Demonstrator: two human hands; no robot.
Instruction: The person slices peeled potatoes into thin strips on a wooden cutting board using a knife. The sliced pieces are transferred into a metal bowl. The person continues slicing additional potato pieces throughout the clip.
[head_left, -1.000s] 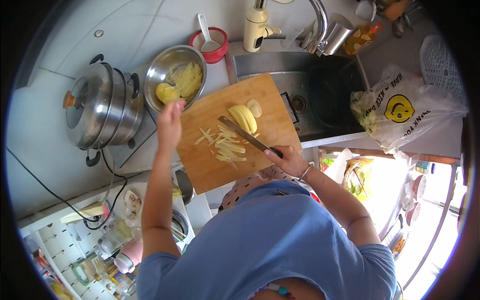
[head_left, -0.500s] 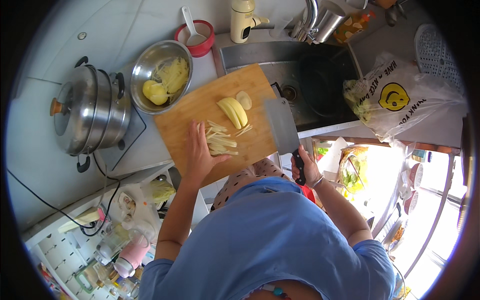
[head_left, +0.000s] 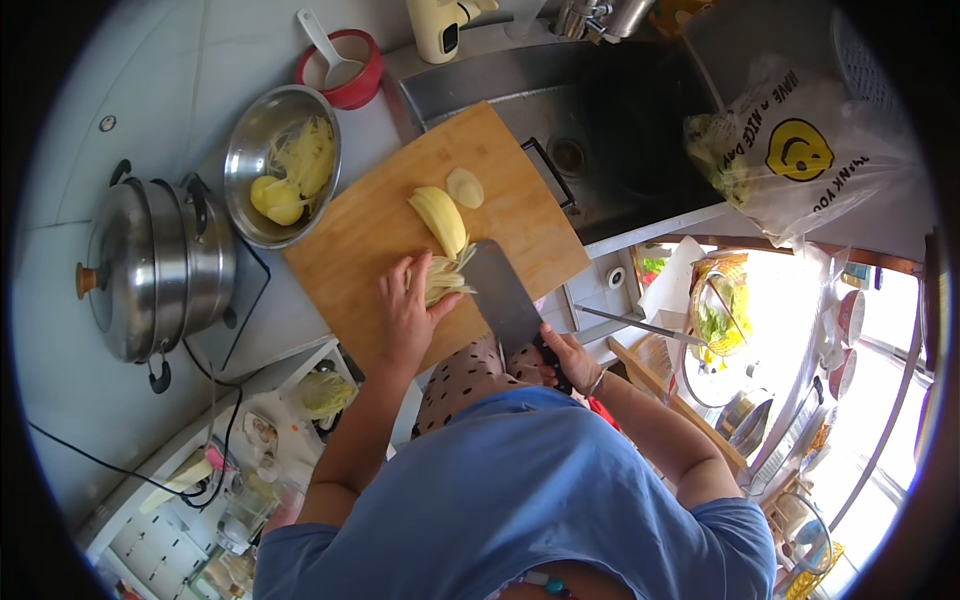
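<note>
On the wooden cutting board (head_left: 350, 235) lies a small heap of cut potato strips (head_left: 445, 281). My left hand (head_left: 406, 312) closes round its near left side, fingers above and thumb below. My right hand (head_left: 570, 362) grips the black handle of a cleaver (head_left: 502, 298). Its broad blade lies low over the board's near right part, the tip edge touching the strips. Just beyond the strips sits a stack of peeled potato slices (head_left: 438, 220), with a single round slice (head_left: 464, 187) next to it. Whether the blade is flat on the board I cannot tell.
Left of the board stands a steel bowl (head_left: 236, 165) with potato shreds and peeled potato. A red bowl (head_left: 366, 88) with a white spoon is behind it. Far left is a steamer pot (head_left: 135, 270). The board's right corner overhangs the sink (head_left: 500, 110); a plastic bag (head_left: 745, 175) lies right.
The cleaver has come left from beside the board onto it, up to the strips. My left hand has moved up and drawn the spread strips together into a tighter heap. The view has shifted.
</note>
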